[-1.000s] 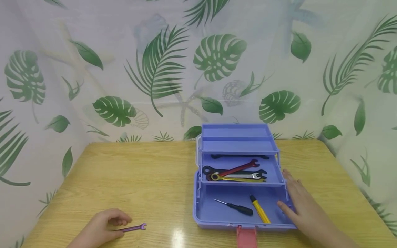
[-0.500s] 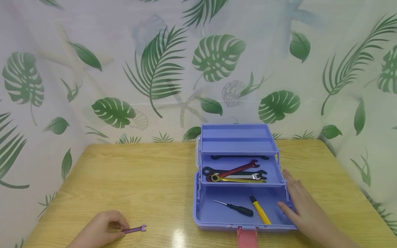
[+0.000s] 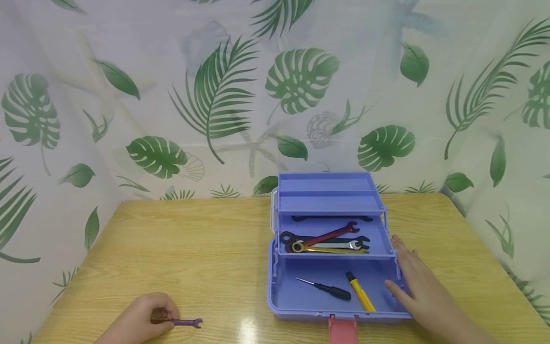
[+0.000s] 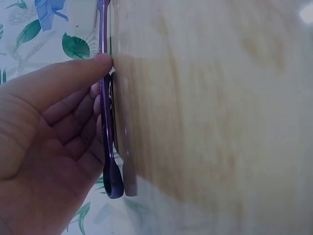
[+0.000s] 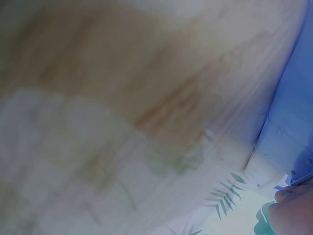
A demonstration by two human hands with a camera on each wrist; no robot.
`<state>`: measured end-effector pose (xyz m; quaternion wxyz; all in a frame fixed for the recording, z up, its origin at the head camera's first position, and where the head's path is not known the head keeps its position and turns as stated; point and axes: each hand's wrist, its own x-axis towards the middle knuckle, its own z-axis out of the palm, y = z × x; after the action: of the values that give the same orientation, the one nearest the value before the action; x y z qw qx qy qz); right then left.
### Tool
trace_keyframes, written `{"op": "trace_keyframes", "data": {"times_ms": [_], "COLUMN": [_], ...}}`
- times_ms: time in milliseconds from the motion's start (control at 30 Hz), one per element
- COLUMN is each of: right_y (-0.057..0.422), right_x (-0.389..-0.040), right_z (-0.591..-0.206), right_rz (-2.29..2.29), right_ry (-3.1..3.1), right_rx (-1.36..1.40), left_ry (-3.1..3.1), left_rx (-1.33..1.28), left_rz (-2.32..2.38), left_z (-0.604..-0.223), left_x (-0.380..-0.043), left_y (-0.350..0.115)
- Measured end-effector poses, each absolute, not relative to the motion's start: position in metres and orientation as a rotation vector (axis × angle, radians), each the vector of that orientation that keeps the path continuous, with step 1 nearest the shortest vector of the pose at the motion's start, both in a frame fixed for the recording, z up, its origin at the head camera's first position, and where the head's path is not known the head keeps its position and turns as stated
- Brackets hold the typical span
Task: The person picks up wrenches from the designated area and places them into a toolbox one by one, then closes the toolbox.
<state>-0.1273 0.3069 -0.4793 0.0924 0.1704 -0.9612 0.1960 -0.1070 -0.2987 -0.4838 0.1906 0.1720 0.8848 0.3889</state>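
Note:
At the table's front left, my left hand pinches a small purple combination wrench between thumb and fingers. The left wrist view shows the wrench edge-on, close over the wood, with its ring end beside the palm. My right hand rests along the right wall of a blue-purple toolbox, fingers straight and thumb over the rim. In the right wrist view only a bit of that hand shows, beside the box wall.
The toolbox's middle tray holds several wrenches, among them a red wrench and a yellow one. A black screwdriver and a yellow-handled tool lie in its bottom. A pink latch hangs in front.
My left fingers have closed in on the purple wrench, and its jaw end has turned slightly toward the front. The right hand and the toolbox stay as they were.

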Motion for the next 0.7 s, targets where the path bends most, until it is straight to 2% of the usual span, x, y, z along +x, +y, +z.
{"op": "trace_keyframes", "data": {"times_ms": [267, 700], "right_y": [0.307, 0.307], "right_x": [-0.127, -0.126], "right_z": [-0.477, -0.476], "right_rz": [0.596, 0.604], "right_ry": [-2.854, -2.882], "right_rx": [0.510, 0.485], "left_ry": [2.518, 2.619], "left_rx": [0.411, 0.434], "left_rz": [1.074, 1.016], "left_z": [-0.482, -0.478], "left_x": [-0.110, -0.117], "left_y": [-0.296, -0.281]}}
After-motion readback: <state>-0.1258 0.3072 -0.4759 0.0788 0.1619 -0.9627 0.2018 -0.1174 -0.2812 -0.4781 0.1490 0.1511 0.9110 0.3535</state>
